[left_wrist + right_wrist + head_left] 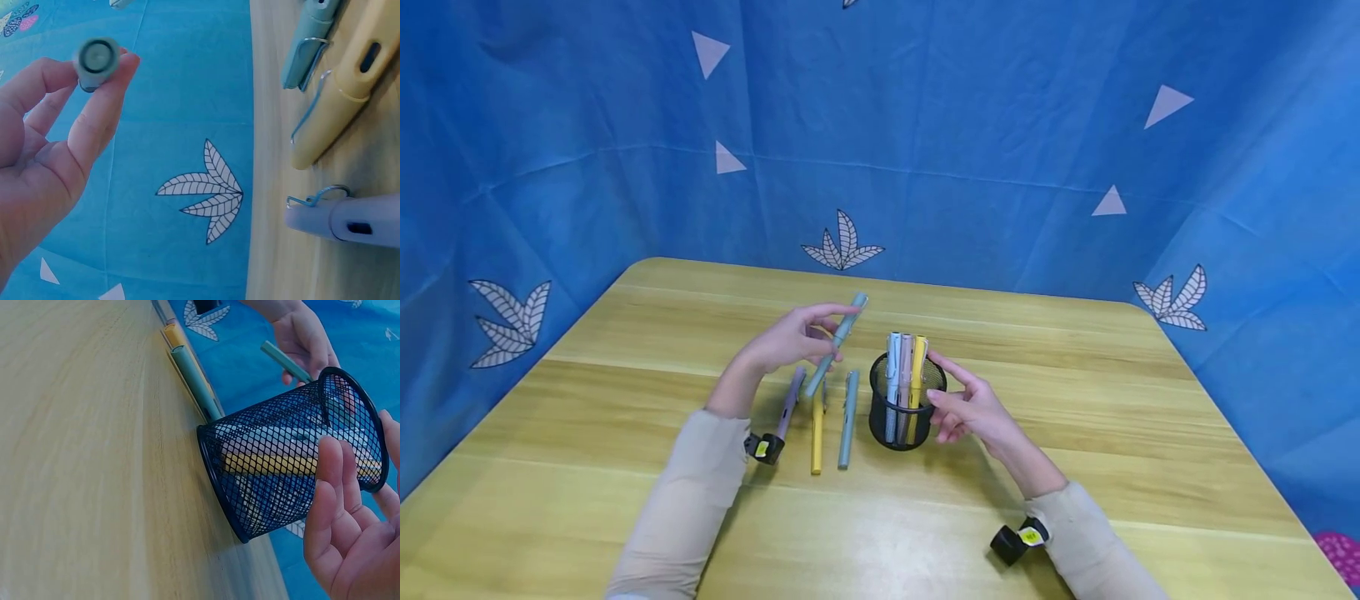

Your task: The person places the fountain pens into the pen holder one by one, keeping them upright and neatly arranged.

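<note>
Pinching a grey-green pen (837, 340) between thumb and fingertips, the left hand (792, 339) holds it tilted above the wooden table (1075, 400), its upper end pointing up and away toward the blue backdrop (962, 150) — in the left wrist view that round end (95, 57) faces the camera, gripped by the fingertips (119, 75). Below the hand three more pens lie side by side on the table: a lilac one (790, 404), a yellow one (817, 433) and a pale blue-green one (848, 419). Just to their right stands a black mesh pen cup (889, 429) with three pens upright inside — light blue, pink and yellow. The right hand (972, 408) is beside the cup, fingers relaxed and straight against its mesh wall, grasping nothing; the right wrist view shows the fingers (334, 487) lying along the mesh.
</note>
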A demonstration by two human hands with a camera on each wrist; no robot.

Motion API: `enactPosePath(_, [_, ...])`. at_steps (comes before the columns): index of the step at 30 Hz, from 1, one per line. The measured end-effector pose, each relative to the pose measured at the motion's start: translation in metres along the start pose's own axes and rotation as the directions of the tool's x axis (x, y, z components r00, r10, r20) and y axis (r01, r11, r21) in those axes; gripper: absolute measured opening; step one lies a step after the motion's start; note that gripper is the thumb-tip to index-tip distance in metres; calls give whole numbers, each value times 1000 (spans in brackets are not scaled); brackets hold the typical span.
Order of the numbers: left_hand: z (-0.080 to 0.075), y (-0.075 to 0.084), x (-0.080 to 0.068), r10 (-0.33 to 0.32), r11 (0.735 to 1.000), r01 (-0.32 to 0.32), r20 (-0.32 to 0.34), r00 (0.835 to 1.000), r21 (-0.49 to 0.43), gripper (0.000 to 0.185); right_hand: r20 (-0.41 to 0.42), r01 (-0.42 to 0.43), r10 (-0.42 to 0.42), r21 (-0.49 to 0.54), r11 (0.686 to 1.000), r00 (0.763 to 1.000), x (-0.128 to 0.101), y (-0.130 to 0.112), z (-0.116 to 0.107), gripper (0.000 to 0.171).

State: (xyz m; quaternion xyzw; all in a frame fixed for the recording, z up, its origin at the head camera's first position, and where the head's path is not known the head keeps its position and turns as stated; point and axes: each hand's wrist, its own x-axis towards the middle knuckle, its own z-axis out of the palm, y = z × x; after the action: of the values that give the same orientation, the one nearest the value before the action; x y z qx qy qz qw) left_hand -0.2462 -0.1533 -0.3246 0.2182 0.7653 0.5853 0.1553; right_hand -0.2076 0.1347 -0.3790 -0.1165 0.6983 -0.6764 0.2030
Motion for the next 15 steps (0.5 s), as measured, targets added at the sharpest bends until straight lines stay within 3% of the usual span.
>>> enactPosePath(6, [3,5,3,-9,1000,8,-46,999,-27,56,-1,0,0,-3,1000,1000,0,0,0,63])
enactPosePath(15, [9,11,9,24,999,-25,-30,999,-33,54,-2,1,-1,-6,1000,1000,0,-1,0,63])
